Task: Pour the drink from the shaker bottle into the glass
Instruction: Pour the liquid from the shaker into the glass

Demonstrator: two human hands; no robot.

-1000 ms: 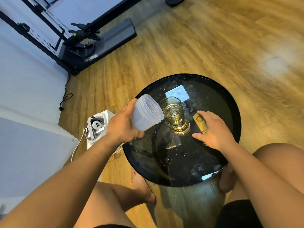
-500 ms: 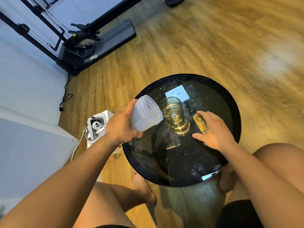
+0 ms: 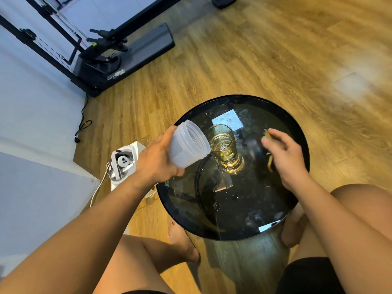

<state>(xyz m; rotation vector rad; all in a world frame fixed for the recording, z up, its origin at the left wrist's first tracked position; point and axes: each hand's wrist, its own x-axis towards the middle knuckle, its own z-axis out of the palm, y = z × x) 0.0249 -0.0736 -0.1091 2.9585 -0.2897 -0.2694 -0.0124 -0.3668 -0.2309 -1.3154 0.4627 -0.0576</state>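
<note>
A translucent plastic shaker bottle, lid off, is tilted with its open mouth toward the glass, and my left hand grips its base. The clear glass stands upright on the round black glass table and holds amber drink. The bottle's rim is just left of the glass's rim. My right hand hovers right of the glass with a yellowish lid-like object between its fingers, mostly hidden and blurred.
The tabletop is wet with drops. A white socket box with a cord sits on the wooden floor to the left. A black exercise machine stands at the back left by the wall. My bare knees flank the table's near edge.
My right hand has lifted the yellowish object off the tabletop and raised it slightly. The bottle has barely moved, staying tilted beside the glass.
</note>
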